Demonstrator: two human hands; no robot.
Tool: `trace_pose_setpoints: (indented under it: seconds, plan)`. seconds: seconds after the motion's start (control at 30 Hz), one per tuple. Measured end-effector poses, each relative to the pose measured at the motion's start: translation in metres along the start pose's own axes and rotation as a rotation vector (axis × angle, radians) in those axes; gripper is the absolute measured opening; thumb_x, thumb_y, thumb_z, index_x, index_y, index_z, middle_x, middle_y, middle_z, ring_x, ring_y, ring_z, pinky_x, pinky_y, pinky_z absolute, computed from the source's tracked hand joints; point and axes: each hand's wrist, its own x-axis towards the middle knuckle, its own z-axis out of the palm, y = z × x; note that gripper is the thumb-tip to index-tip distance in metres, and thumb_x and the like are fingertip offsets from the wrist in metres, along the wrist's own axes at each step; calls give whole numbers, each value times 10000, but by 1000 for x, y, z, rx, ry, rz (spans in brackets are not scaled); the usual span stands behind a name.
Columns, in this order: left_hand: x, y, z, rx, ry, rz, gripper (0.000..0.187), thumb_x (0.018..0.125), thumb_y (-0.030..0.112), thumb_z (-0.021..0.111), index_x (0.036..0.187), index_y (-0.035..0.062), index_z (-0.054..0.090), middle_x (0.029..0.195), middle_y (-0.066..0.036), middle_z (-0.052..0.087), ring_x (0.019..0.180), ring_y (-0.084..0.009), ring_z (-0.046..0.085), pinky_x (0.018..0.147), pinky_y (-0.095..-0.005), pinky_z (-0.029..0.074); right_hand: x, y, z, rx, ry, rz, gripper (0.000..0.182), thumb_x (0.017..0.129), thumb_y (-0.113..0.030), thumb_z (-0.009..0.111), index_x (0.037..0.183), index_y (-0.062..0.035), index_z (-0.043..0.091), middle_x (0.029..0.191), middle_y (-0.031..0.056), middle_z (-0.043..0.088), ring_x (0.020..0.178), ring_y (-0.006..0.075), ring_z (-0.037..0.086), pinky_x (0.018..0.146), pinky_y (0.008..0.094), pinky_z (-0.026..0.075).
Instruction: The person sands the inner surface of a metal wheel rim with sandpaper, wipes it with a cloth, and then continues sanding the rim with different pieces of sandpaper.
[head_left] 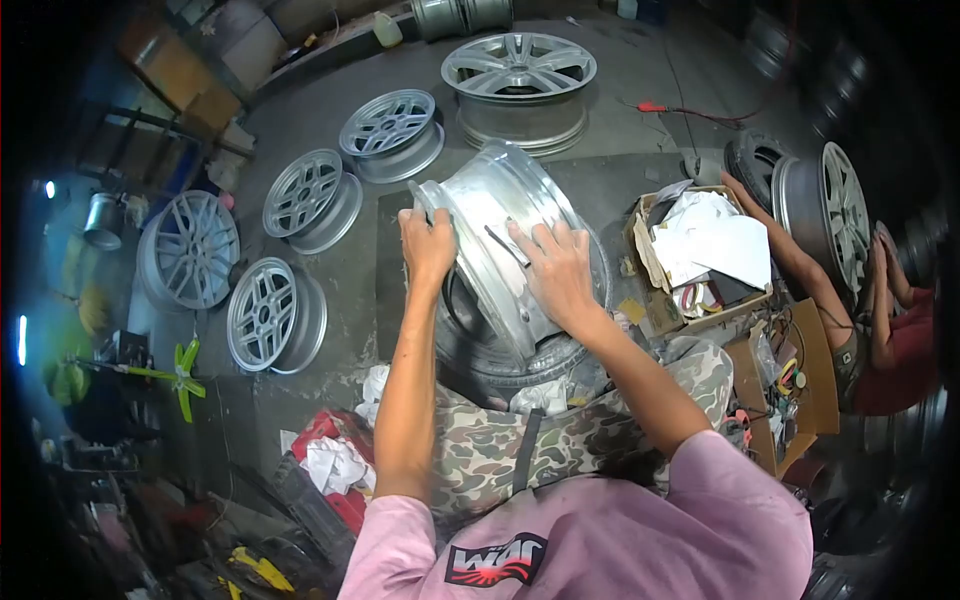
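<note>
A silver wheel rim (500, 200) stands tilted on a black tire (500, 370) in front of my knees, its barrel facing me. My left hand (428, 245) grips the rim's left edge with curled fingers. On the right part of the barrel rests my right hand (555, 275), its fingers bent and somewhat apart against the metal. A short dark strip (507, 245) lies on the barrel beside the right fingertips; whether that hand holds it is unclear.
Several silver rims (390, 125) stand in an arc on the floor ahead and left. At right are a box of papers (710, 240) and a cardboard box (815, 370) of supplies. Beyond them, another person's arms (800, 260) are beside a rim. A green fan (182, 377) is at left.
</note>
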Motion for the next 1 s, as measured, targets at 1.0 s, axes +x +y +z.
trace_pose_setpoints:
  seconds: [1.0]
  plan:
    - [29,-2,-10,228,-132,-9,668,956,436,488,1364,-85,580,1352,-352,551,1287,-489,529,1103,-533,404,-191,30,-71,-23,-552,195,527,888,-197,686,1410,-186,619,1068,94,602,1024,284,562,856,457,408]
